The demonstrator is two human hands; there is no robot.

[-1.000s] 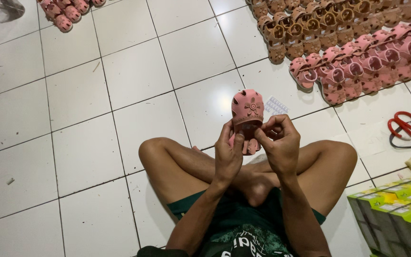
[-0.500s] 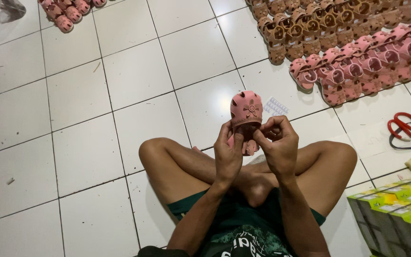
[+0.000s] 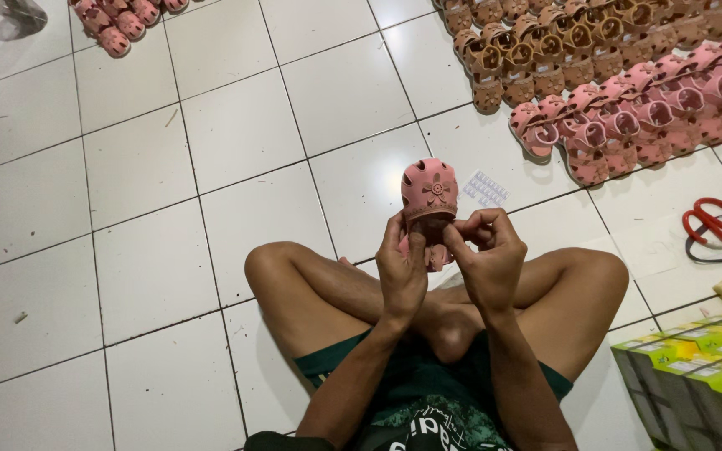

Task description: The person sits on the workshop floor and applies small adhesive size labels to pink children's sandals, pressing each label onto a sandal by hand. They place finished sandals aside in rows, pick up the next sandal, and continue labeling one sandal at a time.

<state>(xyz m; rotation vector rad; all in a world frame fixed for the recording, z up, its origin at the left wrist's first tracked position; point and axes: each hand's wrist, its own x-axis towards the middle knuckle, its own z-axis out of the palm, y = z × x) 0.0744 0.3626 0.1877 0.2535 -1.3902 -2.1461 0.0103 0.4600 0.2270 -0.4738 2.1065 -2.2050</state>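
Above the crossed legs, one small pink sandal (image 3: 429,194) with round holes and a flower motif on its toe is held upright, toe uppermost. Left hand (image 3: 403,271) has its grip closed on the sandal's lower edge; right hand (image 3: 488,259), touching it, pinches the strap there. One pair of red-handled scissors (image 3: 716,224) lies well right of the grip.

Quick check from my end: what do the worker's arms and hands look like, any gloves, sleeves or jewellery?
Both arms are bare from the bottom edge of the picture to the fingertips, with no sleeves in view. The left hand and right hand wear no gloves, and no rings, watch or wristband show.
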